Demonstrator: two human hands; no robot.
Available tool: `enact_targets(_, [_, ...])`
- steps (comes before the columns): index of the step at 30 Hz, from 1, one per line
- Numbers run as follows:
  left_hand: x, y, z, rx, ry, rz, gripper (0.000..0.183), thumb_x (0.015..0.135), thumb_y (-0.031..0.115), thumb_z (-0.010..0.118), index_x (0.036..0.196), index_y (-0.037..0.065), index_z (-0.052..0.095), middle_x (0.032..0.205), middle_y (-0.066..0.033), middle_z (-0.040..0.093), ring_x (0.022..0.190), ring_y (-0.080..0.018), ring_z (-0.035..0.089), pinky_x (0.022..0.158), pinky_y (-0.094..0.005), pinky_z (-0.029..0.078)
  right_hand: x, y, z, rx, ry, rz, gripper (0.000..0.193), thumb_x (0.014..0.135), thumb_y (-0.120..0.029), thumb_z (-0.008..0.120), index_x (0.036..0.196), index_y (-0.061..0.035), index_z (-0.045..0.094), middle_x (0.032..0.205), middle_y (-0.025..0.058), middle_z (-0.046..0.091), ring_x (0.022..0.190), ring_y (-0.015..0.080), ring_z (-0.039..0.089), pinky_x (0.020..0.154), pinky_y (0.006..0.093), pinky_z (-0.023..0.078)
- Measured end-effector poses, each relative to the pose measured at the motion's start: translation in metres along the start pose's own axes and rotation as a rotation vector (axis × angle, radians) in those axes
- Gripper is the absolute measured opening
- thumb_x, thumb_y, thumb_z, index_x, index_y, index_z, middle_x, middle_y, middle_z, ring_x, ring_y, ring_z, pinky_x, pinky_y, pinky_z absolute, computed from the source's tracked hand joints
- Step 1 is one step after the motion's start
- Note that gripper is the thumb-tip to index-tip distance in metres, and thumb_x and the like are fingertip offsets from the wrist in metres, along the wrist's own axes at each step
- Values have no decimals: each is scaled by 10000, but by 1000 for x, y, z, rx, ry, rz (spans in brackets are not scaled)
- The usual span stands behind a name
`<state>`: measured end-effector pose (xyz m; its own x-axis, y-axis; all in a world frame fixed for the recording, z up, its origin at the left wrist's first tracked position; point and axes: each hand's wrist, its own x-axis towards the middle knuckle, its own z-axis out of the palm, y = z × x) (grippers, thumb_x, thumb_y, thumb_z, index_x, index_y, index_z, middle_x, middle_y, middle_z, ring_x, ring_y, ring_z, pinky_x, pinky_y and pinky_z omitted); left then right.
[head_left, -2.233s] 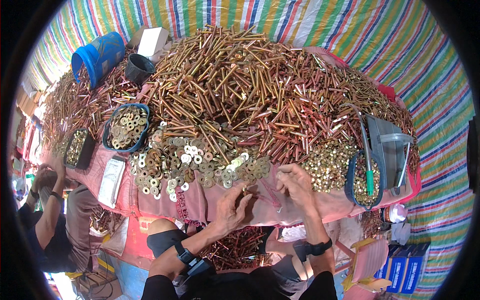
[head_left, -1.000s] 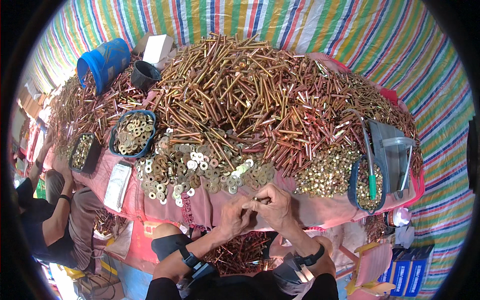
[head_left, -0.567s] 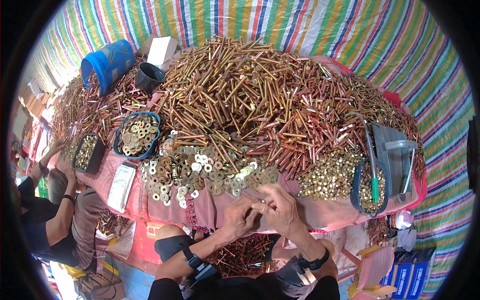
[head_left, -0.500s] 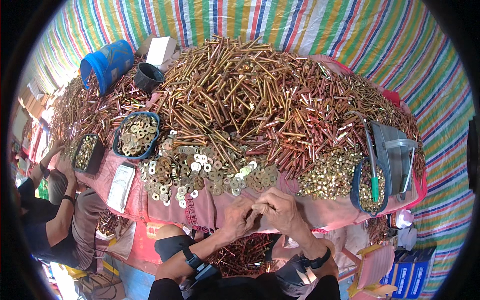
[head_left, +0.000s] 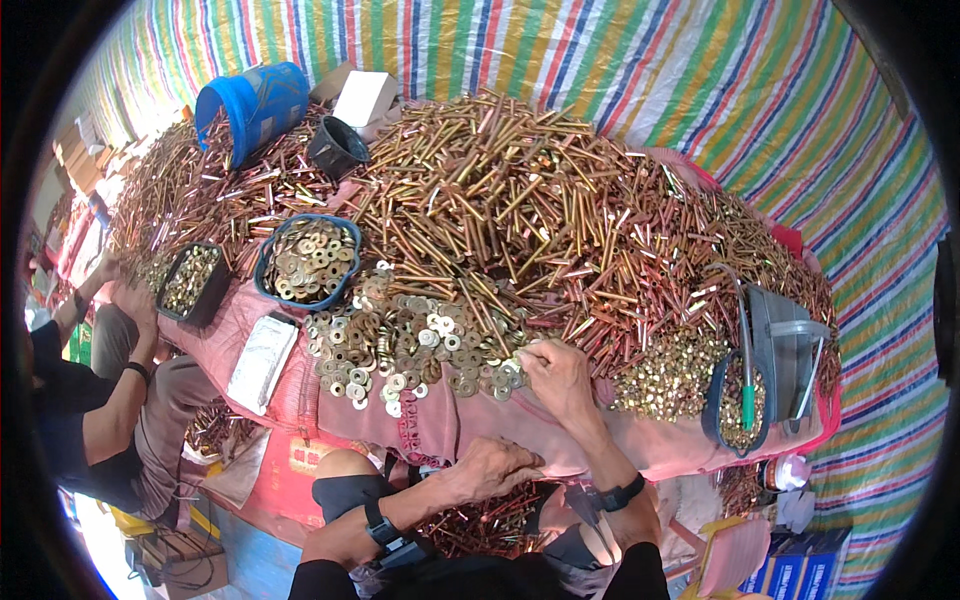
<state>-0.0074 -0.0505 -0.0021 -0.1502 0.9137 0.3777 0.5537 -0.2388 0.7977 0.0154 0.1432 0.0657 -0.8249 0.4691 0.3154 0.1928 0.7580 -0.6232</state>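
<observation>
My left hand (head_left: pixel 492 469) is low at the near edge of the cloth-covered table, its fingers curled together; what they hold, if anything, is hidden. Farther out, my right hand (head_left: pixel 560 378) reaches to the right end of the loose flat washers (head_left: pixel 425 325), its fingers bent in a pinch. I cannot make out what is between those fingertips. Beyond the washers rises a large heap of long brass-coloured bolts (head_left: pixel 490 190). A pile of small nuts (head_left: pixel 665 380) lies to the right of my right hand.
Washers fill a blue basin (head_left: pixel 262 265); nuts fill a black tray (head_left: pixel 205 318) and a blue tub (head_left: pixel 708 405) beside a grey scoop (head_left: pixel 790 310). A blue bucket (head_left: pixel 240 120), a black pot (head_left: pixel 325 160) and a wrapped packet (head_left: pixel 250 380) stand around. A co-worker's arm (head_left: pixel 115 420) is left.
My hands, together half a second ago, are now apart. The right has gone outward to the washers; the left has dropped slightly toward me. The view has shifted a little.
</observation>
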Motion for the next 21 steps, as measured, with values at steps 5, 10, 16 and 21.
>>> enact_targets(5, [-10, -4, -3, 10, 8, 7, 221, 961, 239, 731, 1067, 47, 751, 935, -160, 746, 873, -383, 722, 774, -475, 582, 30, -10, 22, -295, -135, 26, 260, 866, -251, 769, 994, -25, 784, 973, 230, 735, 881, 411, 714, 802, 503, 556])
enact_targets(10, [-17, -6, -9, 94, -38, 3, 244, 956, 242, 741, 1096, 42, 751, 1002, -166, 765, 928, -374, 737, 803, -452, 600, 45, -20, 29, -479, -216, 15, 284, 844, -263, 708, 956, -7, 757, 1024, 267, 714, 913, 452, 703, 844, 530, 551])
enact_targets(16, [-24, -6, -10, 126, -68, -53, 252, 938, 211, 742, 1130, 49, 729, 972, -158, 748, 912, -370, 733, 800, -446, 592, 59, -31, 10, -288, -214, 117, 141, 916, -145, 682, 958, -17, 726, 867, 132, 697, 746, 237, 691, 651, 417, 531])
enact_targets(21, [-26, -8, -10, 118, -61, -44, 240, 928, 187, 739, 1131, 59, 722, 990, -158, 743, 919, -374, 727, 805, -463, 584, 79, -29, -3, 286, -40, 179, 141, 971, -135, 716, 1013, -1, 695, 783, 28, 666, 653, 97, 611, 543, 271, 492])
